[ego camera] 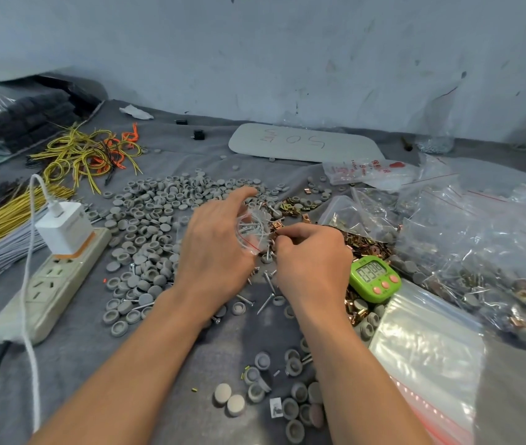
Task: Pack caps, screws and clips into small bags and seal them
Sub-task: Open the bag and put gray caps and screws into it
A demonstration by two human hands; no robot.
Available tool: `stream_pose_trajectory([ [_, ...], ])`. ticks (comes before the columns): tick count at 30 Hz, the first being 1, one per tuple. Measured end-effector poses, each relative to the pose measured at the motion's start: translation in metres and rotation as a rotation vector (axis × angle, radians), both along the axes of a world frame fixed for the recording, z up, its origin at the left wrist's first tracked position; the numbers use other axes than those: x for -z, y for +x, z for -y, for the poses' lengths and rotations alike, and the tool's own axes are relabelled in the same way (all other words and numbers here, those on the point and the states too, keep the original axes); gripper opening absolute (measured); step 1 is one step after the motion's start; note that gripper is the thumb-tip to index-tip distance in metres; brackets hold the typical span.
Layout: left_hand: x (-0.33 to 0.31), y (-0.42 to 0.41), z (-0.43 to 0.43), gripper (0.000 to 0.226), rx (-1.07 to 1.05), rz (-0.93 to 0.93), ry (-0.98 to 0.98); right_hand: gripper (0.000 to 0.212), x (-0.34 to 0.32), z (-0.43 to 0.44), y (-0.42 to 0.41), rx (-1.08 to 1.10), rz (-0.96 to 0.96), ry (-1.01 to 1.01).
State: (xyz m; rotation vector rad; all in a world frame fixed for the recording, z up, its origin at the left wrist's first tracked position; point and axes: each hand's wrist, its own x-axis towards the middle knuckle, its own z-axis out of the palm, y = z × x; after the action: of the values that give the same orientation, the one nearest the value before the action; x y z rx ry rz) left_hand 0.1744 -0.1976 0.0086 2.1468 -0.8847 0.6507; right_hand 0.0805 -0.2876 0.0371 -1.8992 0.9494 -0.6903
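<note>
A pale board (303,144) lying on the counter carries handwritten figures, upside down from here: "50", followed by a mark too loose to read. The green timer (374,277) shows four digits, roughly "0308", though the blur leaves them unsure. A clear bag (370,170) has red print with an "8" and characters too small to read.

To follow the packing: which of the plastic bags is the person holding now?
The small clear bag with screws inside, held in the left hand. The other bags lie untouched at the right.
</note>
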Motion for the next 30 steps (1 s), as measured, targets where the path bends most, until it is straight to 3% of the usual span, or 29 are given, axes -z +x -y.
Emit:
stream_pose_trajectory([
  [4,-0.0007,-0.0002,-0.0021,0.069,-0.038,-0.013,-0.008,0.01,-0.002,-0.0012,0.0016,0.003,-0.079,-0.013],
  [7,-0.0015,0.0013,-0.0045,0.072,-0.09,-0.003,-0.065,0.012,-0.0016,-0.0042,0.0058,-0.178,-0.393,-0.068],
  [10,-0.0032,0.003,-0.0067,0.076,-0.154,0.006,-0.117,0.028,-0.0025,-0.0062,0.0077,-0.388,-0.66,-0.068],
  [15,-0.0043,0.0036,-0.008,0.075,-0.178,-0.004,-0.158,0.016,-0.0049,-0.0007,0.0056,-0.262,-0.557,-0.184],
  [19,-0.0027,0.0051,-0.0078,0.075,-0.182,-0.018,-0.143,0.008,-0.0077,-0.0057,0.0025,-0.22,-0.629,-0.367],
  [23,-0.0013,0.0049,-0.0072,0.074,-0.172,-0.025,-0.115,0.037,-0.0075,-0.0072,-0.0001,-0.238,-0.665,-0.44],
  [28,-0.0023,0.0034,-0.0065,0.072,-0.143,-0.011,-0.089,0.013,-0.0071,-0.0065,-0.0005,-0.276,-0.628,-0.397],
  [30,-0.0033,0.0026,-0.0057,0.071,-0.115,-0.009,-0.068,0.021,-0.0086,-0.0067,-0.0016,-0.302,-0.639,-0.391],
])
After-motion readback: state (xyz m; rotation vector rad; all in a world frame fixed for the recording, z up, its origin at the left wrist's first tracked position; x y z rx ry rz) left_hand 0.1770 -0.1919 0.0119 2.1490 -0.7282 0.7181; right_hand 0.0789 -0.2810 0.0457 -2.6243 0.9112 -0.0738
